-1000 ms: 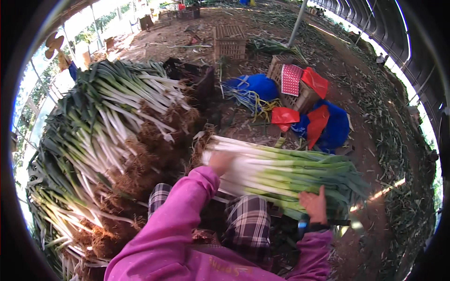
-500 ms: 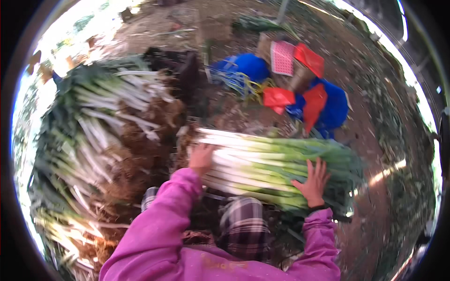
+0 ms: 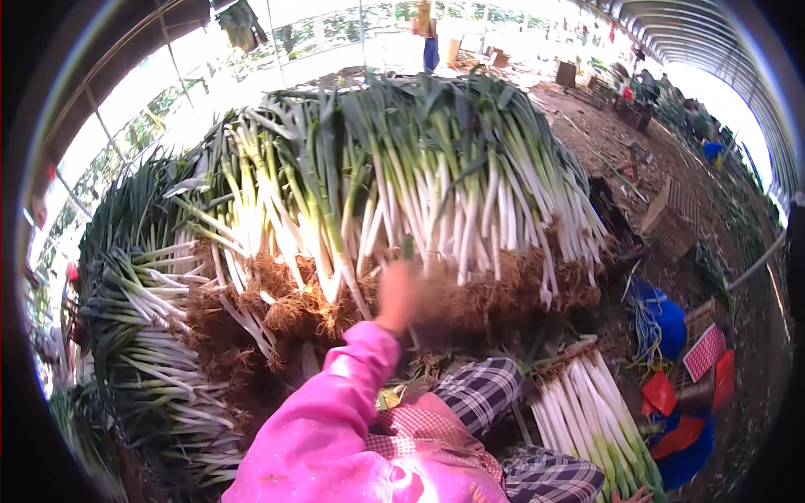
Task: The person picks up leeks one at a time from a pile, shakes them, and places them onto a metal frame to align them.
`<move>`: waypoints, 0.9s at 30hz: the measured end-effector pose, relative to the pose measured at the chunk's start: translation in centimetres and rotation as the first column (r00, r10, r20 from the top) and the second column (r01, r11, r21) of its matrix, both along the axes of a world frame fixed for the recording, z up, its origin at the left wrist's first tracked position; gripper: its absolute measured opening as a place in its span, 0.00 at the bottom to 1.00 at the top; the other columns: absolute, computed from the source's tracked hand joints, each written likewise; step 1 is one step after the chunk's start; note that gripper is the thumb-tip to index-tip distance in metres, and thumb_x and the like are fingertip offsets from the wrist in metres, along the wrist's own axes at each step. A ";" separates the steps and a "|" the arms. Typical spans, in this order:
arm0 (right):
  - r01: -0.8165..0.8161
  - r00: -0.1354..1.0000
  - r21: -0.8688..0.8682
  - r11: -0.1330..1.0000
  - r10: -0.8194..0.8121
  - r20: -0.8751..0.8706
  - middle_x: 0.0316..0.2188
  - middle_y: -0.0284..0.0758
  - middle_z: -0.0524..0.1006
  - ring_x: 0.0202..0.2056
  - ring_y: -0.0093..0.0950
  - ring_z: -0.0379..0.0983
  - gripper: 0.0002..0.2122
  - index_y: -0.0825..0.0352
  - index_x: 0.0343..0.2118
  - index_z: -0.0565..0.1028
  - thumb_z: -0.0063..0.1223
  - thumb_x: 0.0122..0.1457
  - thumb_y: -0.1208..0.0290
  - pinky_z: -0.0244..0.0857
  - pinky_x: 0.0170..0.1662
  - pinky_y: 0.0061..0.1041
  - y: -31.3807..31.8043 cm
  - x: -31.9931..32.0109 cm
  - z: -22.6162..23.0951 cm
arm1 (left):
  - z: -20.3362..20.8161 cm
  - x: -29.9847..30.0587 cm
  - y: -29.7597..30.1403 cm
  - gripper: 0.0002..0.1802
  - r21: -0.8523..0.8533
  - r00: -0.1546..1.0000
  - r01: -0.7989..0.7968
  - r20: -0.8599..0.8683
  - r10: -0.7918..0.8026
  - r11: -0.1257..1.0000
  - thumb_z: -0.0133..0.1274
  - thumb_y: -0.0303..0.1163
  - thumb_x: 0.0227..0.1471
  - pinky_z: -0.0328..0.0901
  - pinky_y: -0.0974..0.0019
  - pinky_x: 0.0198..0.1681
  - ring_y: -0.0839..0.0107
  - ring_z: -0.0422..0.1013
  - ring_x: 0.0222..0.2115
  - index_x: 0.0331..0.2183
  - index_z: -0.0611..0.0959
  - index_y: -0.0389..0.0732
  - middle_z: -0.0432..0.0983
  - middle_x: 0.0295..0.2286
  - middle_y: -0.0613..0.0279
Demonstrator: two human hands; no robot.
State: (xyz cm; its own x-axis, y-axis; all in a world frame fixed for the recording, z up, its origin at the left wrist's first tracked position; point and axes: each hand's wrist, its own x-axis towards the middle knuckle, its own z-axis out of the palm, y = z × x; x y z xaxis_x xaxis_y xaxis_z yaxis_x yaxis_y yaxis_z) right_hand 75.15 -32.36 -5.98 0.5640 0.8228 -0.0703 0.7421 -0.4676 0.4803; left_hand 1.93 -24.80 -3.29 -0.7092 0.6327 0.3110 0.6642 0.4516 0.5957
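Observation:
My left hand, in its pink sleeve, is over the brown roots of a big heap of leeks. Motion smears its fingers, so their hold cannot be told; a small green bit shows just above them. Long white stems run up from the roots to dark green leaves at the far side. At the lower right, a separate bundle of trimmed leeks lies beside my knees, its white ends pointing away. Only the fingers of my right hand show at the bottom edge, spread on that bundle's green part.
More leeks are heaped on the left. On the right lie a blue bag with pale strings, red pieces, a pink patterned card and a brown crate. A person stands far off.
My view has swung left toward the heap. My left hand has left the trimmed bundle and moved over the heap's roots. The right hand stays at the bundle, now mostly out of view.

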 end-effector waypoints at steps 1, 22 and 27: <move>0.060 0.998 0.030 0.998 -0.060 -0.007 0.67 0.44 0.45 0.66 0.50 0.40 0.38 0.52 0.67 0.50 0.48 0.54 0.46 0.40 0.60 0.64 -0.8 1.6 0.3 | -2.2 -2.6 -1.1 0.17 0.202 0.973 -0.183 0.178 0.148 0.962 0.51 0.39 0.51 0.70 0.53 0.38 0.47 0.76 0.31 0.31 0.81 0.32 0.78 0.26 0.41; -0.868 0.473 0.347 0.355 0.803 0.363 0.43 0.50 0.72 0.47 0.50 0.65 0.18 0.56 0.43 0.78 0.58 0.52 0.53 0.58 0.50 0.50 10.2 -16.8 9.6 | -12.8 -20.7 -8.4 0.27 -0.363 0.923 -0.324 0.082 0.376 0.874 0.60 0.36 0.41 0.69 0.51 0.43 0.43 0.74 0.39 0.43 0.73 0.34 0.77 0.35 0.38; -0.327 0.842 0.630 0.704 0.520 -0.145 0.52 0.50 0.69 0.53 0.45 0.65 0.31 0.69 0.57 0.64 0.57 0.54 0.57 0.58 0.56 0.47 3.2 -2.8 1.6 | -6.1 -19.4 -4.4 0.18 -0.171 0.963 -0.091 0.236 0.130 0.981 0.60 0.34 0.41 0.70 0.55 0.40 0.51 0.76 0.34 0.34 0.80 0.32 0.79 0.30 0.45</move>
